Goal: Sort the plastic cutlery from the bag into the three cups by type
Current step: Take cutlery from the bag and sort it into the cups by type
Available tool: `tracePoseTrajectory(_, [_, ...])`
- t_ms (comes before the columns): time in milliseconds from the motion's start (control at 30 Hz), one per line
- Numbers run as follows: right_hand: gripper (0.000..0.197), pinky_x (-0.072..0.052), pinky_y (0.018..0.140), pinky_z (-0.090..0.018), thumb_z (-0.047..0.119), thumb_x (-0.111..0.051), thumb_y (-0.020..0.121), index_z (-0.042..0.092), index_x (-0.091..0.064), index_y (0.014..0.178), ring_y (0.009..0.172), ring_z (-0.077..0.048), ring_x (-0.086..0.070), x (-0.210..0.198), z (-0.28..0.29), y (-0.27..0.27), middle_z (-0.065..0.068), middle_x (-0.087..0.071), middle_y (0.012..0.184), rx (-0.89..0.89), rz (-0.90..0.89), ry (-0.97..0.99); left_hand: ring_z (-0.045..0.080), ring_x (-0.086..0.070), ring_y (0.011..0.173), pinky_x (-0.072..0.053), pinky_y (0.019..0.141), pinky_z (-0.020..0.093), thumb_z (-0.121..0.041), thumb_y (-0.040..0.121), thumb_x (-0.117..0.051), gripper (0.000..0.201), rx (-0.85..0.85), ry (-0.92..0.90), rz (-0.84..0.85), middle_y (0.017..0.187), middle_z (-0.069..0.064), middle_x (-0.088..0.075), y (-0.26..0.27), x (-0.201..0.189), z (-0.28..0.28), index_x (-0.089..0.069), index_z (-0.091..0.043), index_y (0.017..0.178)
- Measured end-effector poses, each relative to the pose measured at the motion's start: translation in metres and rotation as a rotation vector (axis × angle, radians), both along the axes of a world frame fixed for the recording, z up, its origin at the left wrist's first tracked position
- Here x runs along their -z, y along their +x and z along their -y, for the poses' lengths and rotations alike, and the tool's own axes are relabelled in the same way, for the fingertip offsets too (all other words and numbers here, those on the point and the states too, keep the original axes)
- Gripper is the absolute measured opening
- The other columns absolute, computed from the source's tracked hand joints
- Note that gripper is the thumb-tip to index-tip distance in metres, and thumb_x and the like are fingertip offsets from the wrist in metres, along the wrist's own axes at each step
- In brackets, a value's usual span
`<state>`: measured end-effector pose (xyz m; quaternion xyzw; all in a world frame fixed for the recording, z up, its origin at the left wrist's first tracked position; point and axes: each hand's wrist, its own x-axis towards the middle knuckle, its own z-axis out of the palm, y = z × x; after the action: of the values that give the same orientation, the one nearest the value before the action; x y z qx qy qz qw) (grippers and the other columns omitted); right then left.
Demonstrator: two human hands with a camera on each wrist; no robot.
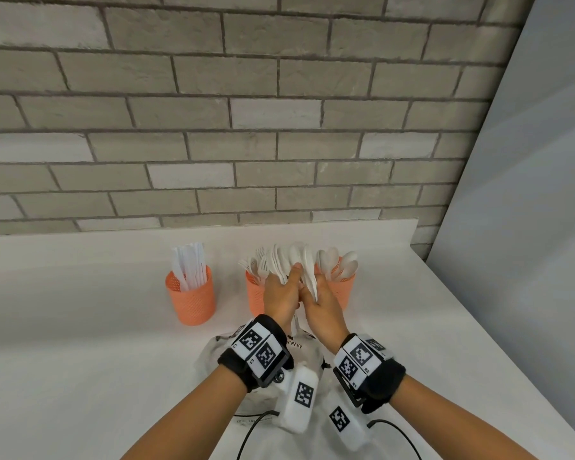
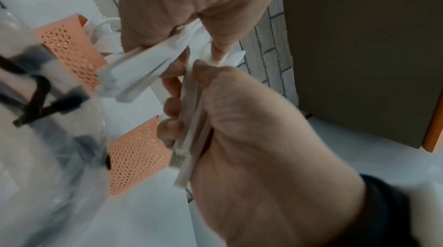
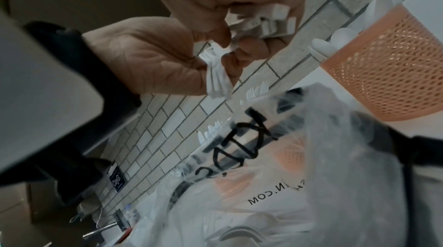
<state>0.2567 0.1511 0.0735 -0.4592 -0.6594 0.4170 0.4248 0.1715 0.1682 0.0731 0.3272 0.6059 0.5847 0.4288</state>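
Both hands meet above the table, each gripping the handles of a fanned bundle of white plastic cutlery [image 1: 291, 262]. My left hand [image 1: 281, 293] curls round one cluster of handles [image 2: 189, 118]. The right hand [image 1: 324, 300] holds another cluster [image 2: 141, 69]; its handle ends [image 3: 266, 20] show in the right wrist view. Behind the hands stand three orange mesh cups: the left cup [image 1: 190, 297] has knives, the middle cup [image 1: 254, 295], half hidden, has forks, the right cup [image 1: 342, 290] has spoons. The clear printed bag [image 1: 263, 363] lies under my wrists.
A grey brick wall [image 1: 246, 127] rises behind the white table [image 1: 80, 327]. A pale panel [image 1: 528, 227] closes off the right side. Black cables [image 1: 402, 436] trail from the wrist bands near the table's front.
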Motion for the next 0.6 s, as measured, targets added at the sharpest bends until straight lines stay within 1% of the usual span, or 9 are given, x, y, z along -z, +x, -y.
tracePoseTrajectory(33, [0.036,-0.044,0.089,-0.032,0.023,-0.041,0.099,0.003,-0.042,0.129,0.103,-0.023,-0.059,0.000,0.000,0.000,-0.015,-0.061,0.116,0.001,0.001,0.000,0.016,-0.054,0.066,-0.040,0.053,0.024,-0.033,0.092,-0.053,0.041,-0.013,0.002,-0.008,0.080,0.009,-0.056,0.000,0.001,-0.001,-0.051,0.004,0.109])
tracePoseTrajectory(100, [0.038,-0.046,0.080,-0.038,0.023,-0.041,0.099,0.000,-0.040,0.129,0.088,-0.018,-0.060,0.002,-0.002,-0.003,-0.016,-0.061,0.117,0.003,-0.019,-0.023,0.018,-0.054,0.068,-0.039,0.052,0.023,-0.031,0.093,-0.052,0.045,-0.030,-0.012,-0.008,0.089,0.013,-0.057,0.000,0.001,-0.002,-0.049,0.006,0.117])
tracePoseTrajectory(167, [0.037,-0.043,0.067,-0.031,0.025,-0.041,0.099,0.001,-0.041,0.128,0.069,-0.008,-0.053,0.005,-0.003,-0.004,-0.006,-0.061,0.102,-0.003,-0.050,-0.054,0.021,-0.055,0.075,-0.039,0.051,0.023,-0.031,0.094,-0.050,0.045,-0.024,-0.042,-0.002,0.096,0.017,-0.058,-0.001,0.001,-0.001,-0.047,0.005,0.120])
tracePoseTrajectory(233, [0.033,-0.039,0.063,-0.025,0.026,-0.040,0.099,0.006,-0.044,0.125,0.063,-0.004,-0.048,0.008,-0.004,-0.004,0.001,-0.059,0.092,-0.010,-0.056,-0.070,0.023,-0.055,0.074,-0.039,0.050,0.025,-0.030,0.094,-0.048,0.040,-0.015,-0.068,0.017,0.094,0.017,-0.059,-0.003,0.000,0.000,-0.047,0.003,0.116])
tracePoseTrajectory(333, [0.020,-0.037,0.061,-0.022,0.023,-0.041,0.099,0.016,-0.046,0.117,0.065,-0.002,-0.048,0.011,-0.004,-0.003,0.008,-0.057,0.088,-0.024,-0.044,-0.075,0.021,-0.051,0.060,-0.037,0.049,0.027,-0.029,0.091,-0.048,0.041,-0.005,-0.090,0.061,0.083,0.016,-0.057,-0.005,0.000,0.000,-0.053,0.006,0.113])
tracePoseTrajectory(433, [0.024,-0.038,0.058,-0.021,0.021,-0.041,0.099,0.020,-0.046,0.122,0.065,-0.003,-0.049,0.010,-0.003,-0.002,0.010,-0.055,0.086,-0.037,-0.049,-0.068,0.020,-0.051,0.058,-0.038,0.051,0.027,-0.035,0.091,-0.048,0.042,-0.009,-0.085,0.078,0.077,0.014,-0.056,-0.007,0.001,0.001,-0.054,0.002,0.111])
tracePoseTrajectory(500, [0.019,-0.044,0.056,-0.024,0.019,-0.040,0.099,0.029,-0.045,0.114,0.068,-0.006,-0.053,0.005,0.000,0.000,0.014,-0.055,0.086,-0.058,-0.068,-0.075,0.021,-0.051,0.058,-0.039,0.052,0.028,-0.032,0.092,-0.047,0.034,-0.008,-0.073,0.073,0.078,0.014,-0.057,-0.008,0.000,0.002,-0.057,0.000,0.102])
tracePoseTrajectory(533, [0.019,-0.049,0.060,-0.026,0.019,-0.040,0.099,0.032,-0.044,0.111,0.072,-0.005,-0.056,0.003,0.002,0.000,0.015,-0.056,0.087,-0.073,-0.084,-0.076,0.021,-0.051,0.057,-0.040,0.052,0.028,-0.027,0.093,-0.046,0.028,-0.018,-0.063,0.073,0.076,0.013,-0.058,-0.009,0.000,0.002,-0.058,-0.002,0.093])
tracePoseTrajectory(600, [0.020,-0.054,0.074,-0.030,0.018,-0.042,0.098,0.034,-0.045,0.108,0.081,-0.004,-0.060,0.002,0.003,0.002,0.015,-0.060,0.092,-0.075,-0.094,-0.058,0.022,-0.053,0.055,-0.043,0.054,0.030,-0.017,0.093,-0.043,0.023,-0.068,-0.033,0.098,0.067,0.010,-0.060,-0.011,-0.003,0.004,-0.057,-0.006,0.078])
